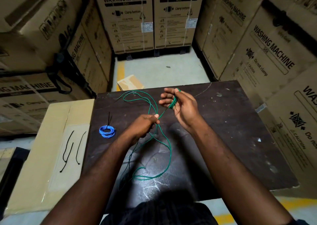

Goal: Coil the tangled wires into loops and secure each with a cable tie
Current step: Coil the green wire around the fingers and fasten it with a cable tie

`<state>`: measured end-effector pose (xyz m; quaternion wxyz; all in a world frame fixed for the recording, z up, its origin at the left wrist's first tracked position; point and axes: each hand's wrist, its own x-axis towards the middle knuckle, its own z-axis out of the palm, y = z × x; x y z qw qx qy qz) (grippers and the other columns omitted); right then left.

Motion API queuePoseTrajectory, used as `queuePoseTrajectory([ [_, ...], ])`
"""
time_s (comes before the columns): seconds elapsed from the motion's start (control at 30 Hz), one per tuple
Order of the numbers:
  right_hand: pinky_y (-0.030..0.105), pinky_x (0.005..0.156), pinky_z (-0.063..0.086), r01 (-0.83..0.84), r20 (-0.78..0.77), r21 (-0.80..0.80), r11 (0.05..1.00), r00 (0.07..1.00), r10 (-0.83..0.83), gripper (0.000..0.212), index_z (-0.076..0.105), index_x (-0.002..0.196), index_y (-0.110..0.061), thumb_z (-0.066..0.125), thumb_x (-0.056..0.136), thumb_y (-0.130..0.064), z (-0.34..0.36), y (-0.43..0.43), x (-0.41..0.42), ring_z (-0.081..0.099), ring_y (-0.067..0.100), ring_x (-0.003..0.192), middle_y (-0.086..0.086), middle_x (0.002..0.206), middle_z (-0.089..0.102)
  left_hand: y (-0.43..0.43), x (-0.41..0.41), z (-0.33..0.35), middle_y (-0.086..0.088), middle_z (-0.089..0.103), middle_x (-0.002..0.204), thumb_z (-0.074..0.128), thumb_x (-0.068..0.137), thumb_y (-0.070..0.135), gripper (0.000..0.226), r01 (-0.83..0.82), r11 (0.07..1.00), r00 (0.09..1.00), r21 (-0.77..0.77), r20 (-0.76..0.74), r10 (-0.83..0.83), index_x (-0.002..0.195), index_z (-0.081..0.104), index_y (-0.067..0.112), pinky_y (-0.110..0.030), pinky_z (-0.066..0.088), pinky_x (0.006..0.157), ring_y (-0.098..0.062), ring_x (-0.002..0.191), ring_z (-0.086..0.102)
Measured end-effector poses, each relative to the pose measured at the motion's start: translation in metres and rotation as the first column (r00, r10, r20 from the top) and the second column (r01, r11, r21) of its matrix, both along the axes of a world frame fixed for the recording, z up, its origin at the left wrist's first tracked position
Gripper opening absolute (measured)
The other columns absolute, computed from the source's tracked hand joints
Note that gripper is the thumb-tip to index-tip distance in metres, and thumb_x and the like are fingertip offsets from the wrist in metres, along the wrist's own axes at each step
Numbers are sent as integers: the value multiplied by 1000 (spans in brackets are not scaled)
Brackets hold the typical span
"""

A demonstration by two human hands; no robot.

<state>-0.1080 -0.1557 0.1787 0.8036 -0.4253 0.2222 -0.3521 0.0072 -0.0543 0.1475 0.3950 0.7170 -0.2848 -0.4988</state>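
Wire in green (170,152), one length, mostly uncoiled: sprawled in loose curves over the dark table (223,130), from a wide loop at the far edge to another loop near the body. One short stretch pulled taut in the air between both hands. Several turns already bunched at the right hand (181,104), raised above the table, fingers loosely curled around that bundle; exact number of turns too tight to count. Left hand (144,124) lower and nearer, pinching the strand between thumb and curled fingers, with two slack strands passing just beside its knuckles.

Left of the hands, on the same table: one blue coil (107,131), wound neat and flat, bound by one black cable tie (109,118) with its tail sticking up toward the far side. Well apart from the green wire.

Further left, beside the table: one flat cardboard box (42,156), with three loose black cable ties (77,151) lying on top, side by side, not touching the blue coil.

All around: stacked washing machine cartons (127,19).
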Motion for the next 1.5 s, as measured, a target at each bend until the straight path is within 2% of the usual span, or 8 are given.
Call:
queuePoseTrajectory([
  [0.33, 26, 72, 55, 128, -92, -191, 973, 985, -147, 30, 56, 101, -5, 39, 89, -26, -30, -22, 15, 70, 18, 73, 5, 83, 72, 5, -18, 15, 8, 31, 40, 45, 100, 26, 36, 28, 995, 998, -97, -60, -34, 68, 54, 15, -13, 10, 33, -2, 32, 17],
  [0.63, 24, 77, 53, -15, -312, -316, 949, 946, -89, 43, 53, 114, 7, 44, 89, -28, -66, -21, 7, 67, 10, 74, 18, 95, 62, 5, -21, 23, 9, 35, 32, 45, 100, 21, 35, 194, 963, 976, -185, 139, -170, 68, 60, 16, -16, 18, 37, -2, 31, 26],
  [0.77, 27, 75, 52, -47, -367, -232, 971, 929, -43, 26, 54, 108, 3, 36, 102, -14, -83, -24, -8, 67, 9, 69, 16, 90, 63, 11, -14, 28, 9, 37, 37, 47, 100, 27, 34, 371, 914, 894, -164, 330, -304, 74, 67, 19, -21, 22, 46, -1, 38, 31],
  [0.87, 31, 76, 50, -46, -413, -213, 976, 909, -47, 25, 58, 100, -2, 42, 99, -22, -97, -23, -18, 67, 10, 66, 13, 86, 65, 15, -8, 31, 7, 34, 45, 49, 99, 29, 33, 367, 916, 886, -162, 361, -291, 72, 67, 22, -26, 23, 48, -2, 42, 29],
  [1.03, 25, 57, 47, -292, -536, -296, 909, 839, 94, 52, 61, 91, 10, 40, 90, -38, -95, -7, -27, 58, 14, 50, 20, 75, 64, 8, -2, 35, 11, 44, 38, 49, 99, 24, 30, 255, 958, 891, -130, 416, -181, 77, 69, 17, -19, 27, 48, 2, 40, 37],
  [1.17, 24, 43, 36, -412, -572, -293, 863, 799, 187, 61, 63, 78, 7, 34, 93, -44, -81, 3, -34, 47, 16, 36, 16, 59, 60, 2, 11, 37, -7, 61, 62, 53, 95, 37, 30, 236, 969, 784, -76, 604, -143, 74, 71, 25, -31, 38, 60, -14, 59, 50],
  [1.3, 23, 39, 31, -472, -624, -271, 839, 750, 220, 59, 60, 61, -6, 36, 95, -47, -77, 7, -38, 42, 20, 32, 15, 47, 53, -1, 23, 42, -3, 62, 63, 54, 93, 42, 30, 286, 957, 645, 46, 729, -228, 70, 69, 30, -28, 41, 63, -17, 63, 56],
  [1.5, 21, 37, 31, -395, -439, -12, 919, 827, 350, 51, 47, 54, -10, 37, 100, -27, -61, 15, -40, 37, 18, 27, 7, 38, 40, -5, 27, 27, -3, 67, 74, 54, 93, 43, 29, 237, 963, 636, 125, 729, -251, 73, 71, 30, -29, 41, 66, -21, 74, 60],
])
